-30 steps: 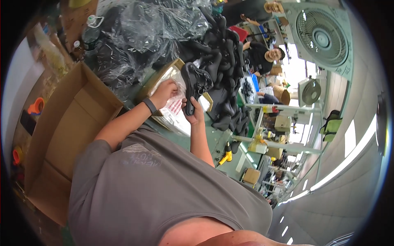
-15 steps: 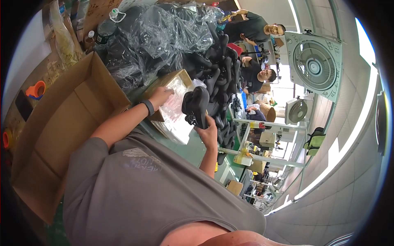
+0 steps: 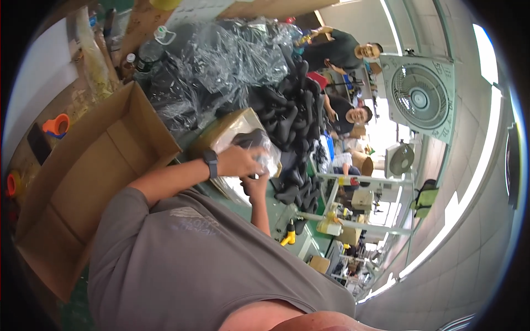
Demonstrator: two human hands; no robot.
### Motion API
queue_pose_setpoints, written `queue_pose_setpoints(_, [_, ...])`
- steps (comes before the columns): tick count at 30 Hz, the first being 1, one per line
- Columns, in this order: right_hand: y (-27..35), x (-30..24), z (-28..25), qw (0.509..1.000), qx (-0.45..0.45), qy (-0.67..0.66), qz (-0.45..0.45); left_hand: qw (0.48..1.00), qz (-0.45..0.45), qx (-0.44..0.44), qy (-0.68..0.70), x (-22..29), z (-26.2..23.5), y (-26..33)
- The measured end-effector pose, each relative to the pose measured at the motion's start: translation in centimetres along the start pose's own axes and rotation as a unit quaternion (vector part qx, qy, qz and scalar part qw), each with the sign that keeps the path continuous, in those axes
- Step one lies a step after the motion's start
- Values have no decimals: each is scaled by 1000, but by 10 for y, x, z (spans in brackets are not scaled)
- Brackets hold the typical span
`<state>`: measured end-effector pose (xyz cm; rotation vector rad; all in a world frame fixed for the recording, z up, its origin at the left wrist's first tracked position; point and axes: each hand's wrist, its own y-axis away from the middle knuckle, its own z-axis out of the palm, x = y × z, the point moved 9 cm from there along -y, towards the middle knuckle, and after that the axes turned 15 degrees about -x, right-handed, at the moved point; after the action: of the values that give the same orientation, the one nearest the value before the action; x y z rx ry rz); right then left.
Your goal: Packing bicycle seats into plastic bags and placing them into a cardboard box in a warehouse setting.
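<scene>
A black bicycle saddle (image 3: 249,138) is partly inside a clear plastic bag (image 3: 270,159), above a small open cardboard carton (image 3: 212,135). My right hand (image 3: 255,186) grips the saddle from below, its fingers partly hidden. Lying across the saddle's near side, my left hand (image 3: 236,161), with a dark band at the wrist, has its fingers closed on the bag; they are slightly blurred. More clear bags lie in the carton, mostly covered by my hands and the saddle.
A large open cardboard box (image 3: 99,171) stands at left. Black saddles (image 3: 287,121) are heaped beyond the carton, next to plastic-covered ones (image 3: 221,60). A yellow power tool (image 3: 289,234), a tape dispenser (image 3: 57,126) and bottles (image 3: 148,55) are around. Two people (image 3: 339,52) stand farther back.
The saddle has moved left over the carton, into a clear bag. My left hand has come out of the carton onto the bag, and both hands are now close together.
</scene>
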<state>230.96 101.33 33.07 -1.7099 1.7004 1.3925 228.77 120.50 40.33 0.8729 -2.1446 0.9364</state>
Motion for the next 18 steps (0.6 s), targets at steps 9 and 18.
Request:
queue_pose_setpoints(9, [-9, 36, -28, 876, -85, -473, 45, 860, 51, 51, 506, 30, -11, 13])
queue_pose_setpoints(18, [3, -63, -56, 963, 60, -36, -260, 748, -41, 122, 651, -5, 1, -7])
